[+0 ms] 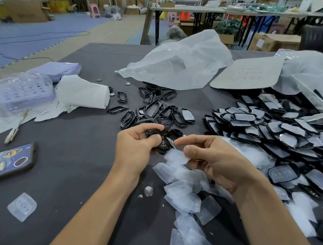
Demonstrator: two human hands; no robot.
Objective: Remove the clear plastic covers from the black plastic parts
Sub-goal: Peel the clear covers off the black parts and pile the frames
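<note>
Fingers [145, 128] of your left hand [134, 149]: curled round one black part [161, 150], centre of view. Your right hand [211, 159]: thumb and forefinger pinch its clear cover [176, 155], seemingly part-peeled.

Risk as you pull: the thin cover may tear, or the part may slip from your grip.

Clear bag [316, 109], 2 o'clock: spilling covered parts [270, 127].

Lavender basket [26, 93], 10 o'clock: contents unclear.

White bag [179, 66], 12 o'clock: contents hidden.

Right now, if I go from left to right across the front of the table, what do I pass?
Phone → left hand holding a black part → right hand pinching a clear cover → heap of covered black parts.
</note>
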